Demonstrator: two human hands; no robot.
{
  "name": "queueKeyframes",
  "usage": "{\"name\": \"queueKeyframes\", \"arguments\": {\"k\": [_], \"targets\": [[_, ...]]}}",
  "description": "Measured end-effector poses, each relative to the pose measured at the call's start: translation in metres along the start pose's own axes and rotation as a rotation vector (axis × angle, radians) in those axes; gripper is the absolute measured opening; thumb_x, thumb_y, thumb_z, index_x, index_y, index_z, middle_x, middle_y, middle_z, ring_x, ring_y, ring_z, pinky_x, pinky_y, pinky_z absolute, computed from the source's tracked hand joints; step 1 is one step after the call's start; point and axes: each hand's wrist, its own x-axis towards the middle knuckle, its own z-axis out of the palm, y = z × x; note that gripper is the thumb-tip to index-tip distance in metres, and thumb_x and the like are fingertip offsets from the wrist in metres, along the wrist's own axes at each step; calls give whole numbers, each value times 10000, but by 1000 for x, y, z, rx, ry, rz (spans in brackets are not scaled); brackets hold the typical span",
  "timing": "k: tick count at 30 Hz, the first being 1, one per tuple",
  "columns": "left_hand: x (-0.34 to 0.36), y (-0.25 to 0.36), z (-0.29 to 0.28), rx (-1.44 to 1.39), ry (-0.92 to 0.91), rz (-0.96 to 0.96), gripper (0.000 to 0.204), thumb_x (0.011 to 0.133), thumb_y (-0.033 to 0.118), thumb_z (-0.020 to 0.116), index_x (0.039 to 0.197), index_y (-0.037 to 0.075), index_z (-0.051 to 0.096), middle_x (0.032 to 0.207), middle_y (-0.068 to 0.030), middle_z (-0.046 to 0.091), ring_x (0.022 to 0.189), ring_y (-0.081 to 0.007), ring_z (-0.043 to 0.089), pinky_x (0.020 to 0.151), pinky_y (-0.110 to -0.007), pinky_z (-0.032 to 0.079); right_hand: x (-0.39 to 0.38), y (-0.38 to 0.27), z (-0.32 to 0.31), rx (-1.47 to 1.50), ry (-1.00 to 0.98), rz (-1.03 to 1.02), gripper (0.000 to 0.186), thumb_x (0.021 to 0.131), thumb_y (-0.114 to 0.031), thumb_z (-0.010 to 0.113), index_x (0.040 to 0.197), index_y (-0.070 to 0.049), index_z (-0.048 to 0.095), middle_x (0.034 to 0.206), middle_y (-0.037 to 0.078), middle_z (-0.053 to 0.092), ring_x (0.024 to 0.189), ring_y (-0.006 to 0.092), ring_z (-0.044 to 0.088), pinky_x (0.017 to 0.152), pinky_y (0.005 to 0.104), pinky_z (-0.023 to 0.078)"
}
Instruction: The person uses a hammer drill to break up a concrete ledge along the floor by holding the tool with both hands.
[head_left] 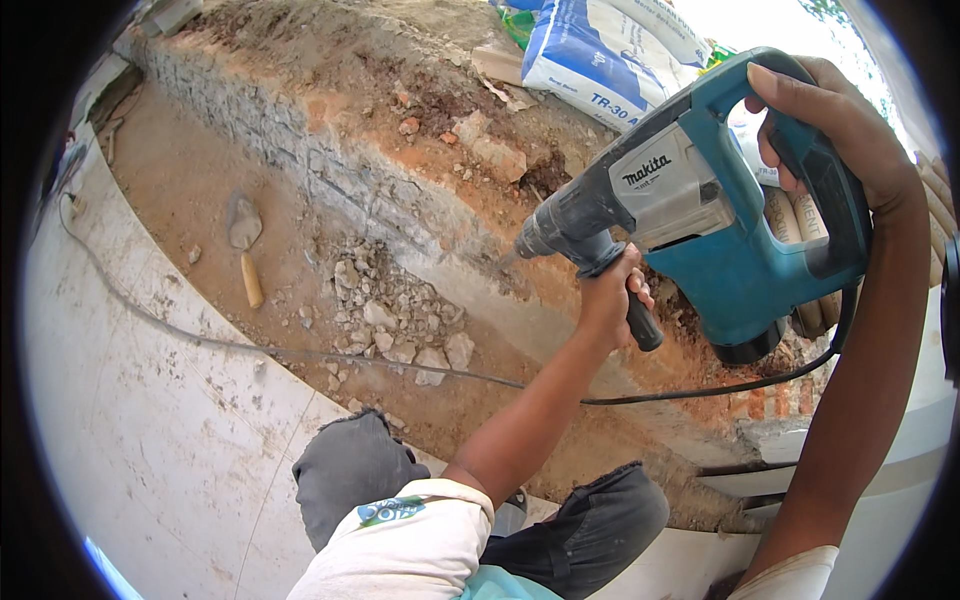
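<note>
Fingers of the left hand (614, 290): curled fully round the black cylindrical side handle (645, 328). Fingers of the right hand (838, 125): hooked through the upper part of the black-and-teal rear loop handle (848, 215), thumb on its near side; any trigger is hidden. Item: one teal-and-grey electric demolition hammer (735, 285), hard-cased, at upper right of frame, slanting down leftward, nose toward the rough brick-and-concrete ledge (470, 295) near centre; bit contact cannot be told. Handling, as judged: heavy, rigid, bulk toward the rear, hence a two-handed article; sturdy rather than fragile; casing perhaps slippery when dusty. Recommended holds: rear loop for steering, side handle for bearing the front; the nose is best left alone. Attachment: black flexible power cord (700, 393), running from the rear handle through lower centre; pliable, liable to snag. Adjacent stock: grey angular broken rubble (380, 315), left of centre, loose underfoot; grey flat-bladed trowel with pale wooden handle (243, 225), left of frame.
</note>
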Motion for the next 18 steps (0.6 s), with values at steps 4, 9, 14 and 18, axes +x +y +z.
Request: {"name": "queueKeyframes", "arguments": {"k": [4,9,14,18], "targets": [[-9,11,-5,57,27,-2,139,936,183,575,854,116,485,595,14,469,528,-130,505,526,-335,457,-2,-5,10,48,15,15,480,837,-503,662,917,-35,587,597,72,602,438,99,559,428,203,456],[-13,3,-11,91,-24,-48,84,923,115,474,869,113,410,618,-5,444,562,-157,500,572,-361,475,-28,-20,14,87,40,80,426,805,-453,714,883,-47,614,605,65,585,478,100,545,449,231,422],[-18,-1,-32,89,-31,-16,116,940,153,569,856,117,498,597,-10,489,531,-158,524,527,-356,461,-52,-30,26,137,36,84,496,822,-454,698,1028,-6,648,615,51,574,486,100,542,452,235,418],[-38,-5,-32,119,19,-40,114,911,123,566,831,101,488,591,-23,488,528,-172,529,518,-355,464,-80,-26,33,165,66,87,469,833,-430,704,1012,2,665,665,39,583,542,104,555,488,249,448]]}}
